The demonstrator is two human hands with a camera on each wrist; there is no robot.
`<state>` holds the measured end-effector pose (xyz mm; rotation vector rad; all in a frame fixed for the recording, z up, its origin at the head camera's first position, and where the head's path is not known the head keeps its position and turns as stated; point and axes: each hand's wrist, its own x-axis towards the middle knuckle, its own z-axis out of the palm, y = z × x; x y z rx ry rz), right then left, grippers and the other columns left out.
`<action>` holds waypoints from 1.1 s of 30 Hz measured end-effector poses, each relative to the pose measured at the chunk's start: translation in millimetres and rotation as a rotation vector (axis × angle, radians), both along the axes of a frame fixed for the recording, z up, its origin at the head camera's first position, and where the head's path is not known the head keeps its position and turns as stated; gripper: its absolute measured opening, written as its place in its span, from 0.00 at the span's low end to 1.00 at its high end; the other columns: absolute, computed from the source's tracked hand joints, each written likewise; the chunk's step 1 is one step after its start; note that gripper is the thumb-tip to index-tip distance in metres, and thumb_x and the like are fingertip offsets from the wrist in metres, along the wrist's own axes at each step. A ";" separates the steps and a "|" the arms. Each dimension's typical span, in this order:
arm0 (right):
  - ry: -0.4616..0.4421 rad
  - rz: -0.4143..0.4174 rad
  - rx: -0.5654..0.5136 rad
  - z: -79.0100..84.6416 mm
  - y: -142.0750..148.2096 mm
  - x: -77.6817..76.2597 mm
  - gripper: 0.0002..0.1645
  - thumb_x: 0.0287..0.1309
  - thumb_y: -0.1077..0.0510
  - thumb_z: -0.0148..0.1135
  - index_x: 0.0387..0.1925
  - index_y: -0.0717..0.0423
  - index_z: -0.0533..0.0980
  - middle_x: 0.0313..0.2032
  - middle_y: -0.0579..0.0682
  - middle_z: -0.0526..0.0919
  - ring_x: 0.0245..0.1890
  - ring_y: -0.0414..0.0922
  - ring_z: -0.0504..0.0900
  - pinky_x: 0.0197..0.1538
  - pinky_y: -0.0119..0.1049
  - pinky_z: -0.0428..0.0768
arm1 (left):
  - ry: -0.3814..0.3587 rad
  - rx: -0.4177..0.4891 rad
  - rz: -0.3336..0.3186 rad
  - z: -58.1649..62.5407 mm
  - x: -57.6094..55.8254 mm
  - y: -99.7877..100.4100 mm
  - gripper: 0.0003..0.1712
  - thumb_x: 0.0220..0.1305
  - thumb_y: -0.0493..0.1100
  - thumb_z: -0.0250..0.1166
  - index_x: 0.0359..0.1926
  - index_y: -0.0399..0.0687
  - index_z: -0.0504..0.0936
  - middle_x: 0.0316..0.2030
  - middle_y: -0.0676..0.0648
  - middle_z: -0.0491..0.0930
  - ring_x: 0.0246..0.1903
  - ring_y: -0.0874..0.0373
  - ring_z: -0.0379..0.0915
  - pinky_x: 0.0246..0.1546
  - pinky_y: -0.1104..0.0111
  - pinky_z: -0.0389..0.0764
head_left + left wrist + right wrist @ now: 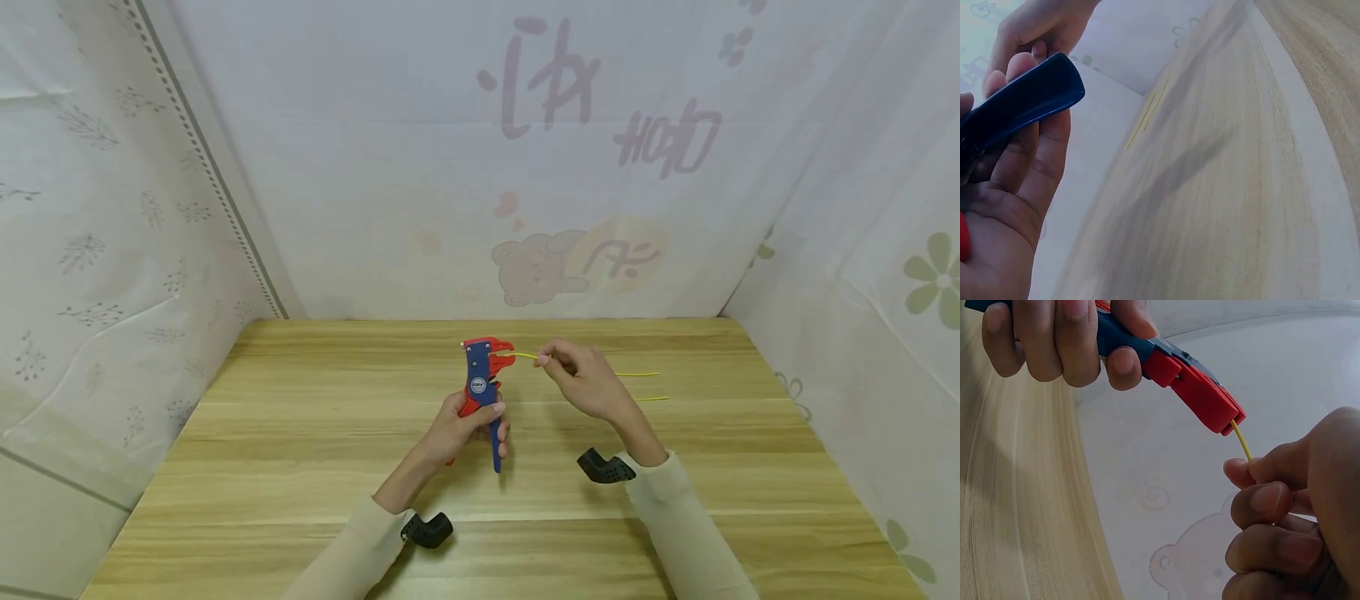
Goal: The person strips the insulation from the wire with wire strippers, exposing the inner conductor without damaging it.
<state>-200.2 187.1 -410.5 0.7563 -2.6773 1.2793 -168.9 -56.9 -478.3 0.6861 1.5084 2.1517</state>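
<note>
In the head view my left hand (468,425) grips a red and blue wire stripper (480,367) by its handles, holding it upright above the table. The tool's red jaws face right. Between thumb and forefinger, my right hand (588,379) pinches a thin yellow wire (525,356). The wire's far end lies between the stripper's jaws, as the right wrist view also shows with the wire (1242,440) entering the red nose (1213,403). My right fingers cover the rest of it. The blue handle (1029,94) crosses the left fingers in the left wrist view.
Two more yellow wires (637,374) (654,398) lie on the wooden table (300,433) to the right, partly behind my right hand. Patterned cloth (375,167) hangs behind the table and on both sides. A black camera mount (427,531) sits at each wrist.
</note>
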 end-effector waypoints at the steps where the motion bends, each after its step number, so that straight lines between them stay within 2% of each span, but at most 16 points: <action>1: 0.001 0.001 0.001 0.4 -0.1 0.2 0.10 0.76 0.53 0.56 0.40 0.49 0.82 0.16 0.41 0.66 0.15 0.35 0.61 0.22 0.30 0.61 | 0.003 0.002 -0.001 -0.1 0.0 -0.1 0.08 0.78 0.43 0.57 0.46 0.41 0.72 0.26 0.51 0.83 0.26 0.58 0.86 0.34 0.64 0.89; 6: 0.011 0.008 0.007 -0.1 -0.4 0.1 0.11 0.76 0.53 0.56 0.40 0.50 0.83 0.17 0.41 0.67 0.15 0.35 0.61 0.22 0.30 0.62 | 0.022 0.001 -0.001 -0.4 0.3 -0.2 0.06 0.78 0.41 0.56 0.46 0.41 0.72 0.26 0.50 0.82 0.25 0.58 0.86 0.33 0.64 0.89; 15: 0.009 0.014 -0.002 1.0 -0.2 1.0 0.10 0.76 0.53 0.57 0.39 0.48 0.82 0.17 0.41 0.68 0.16 0.35 0.62 0.22 0.30 0.62 | 0.000 -0.022 0.029 0.3 3.3 0.4 0.17 0.78 0.44 0.58 0.52 0.33 0.66 0.24 0.50 0.80 0.22 0.58 0.83 0.29 0.66 0.87; 21: 0.006 0.014 0.006 0.6 0.6 0.2 0.11 0.76 0.53 0.56 0.40 0.50 0.83 0.17 0.41 0.67 0.15 0.35 0.61 0.22 0.30 0.62 | 0.002 -0.031 0.038 0.0 3.1 0.5 0.16 0.77 0.45 0.59 0.49 0.36 0.68 0.24 0.50 0.79 0.21 0.58 0.82 0.28 0.67 0.86; 28: 0.013 0.023 0.004 0.7 0.1 0.0 0.11 0.76 0.53 0.56 0.39 0.50 0.82 0.17 0.41 0.66 0.15 0.34 0.61 0.22 0.30 0.61 | 0.023 -0.032 0.061 -0.3 4.8 2.5 0.19 0.77 0.43 0.57 0.49 0.27 0.65 0.22 0.50 0.77 0.19 0.59 0.79 0.25 0.68 0.85; 33: 0.018 0.031 0.000 0.8 0.2 -0.2 0.11 0.76 0.54 0.56 0.38 0.49 0.82 0.16 0.41 0.65 0.15 0.35 0.60 0.22 0.30 0.61 | 0.007 -0.042 0.077 0.6 6.1 3.6 0.14 0.77 0.43 0.57 0.47 0.34 0.68 0.21 0.50 0.76 0.17 0.59 0.78 0.24 0.68 0.85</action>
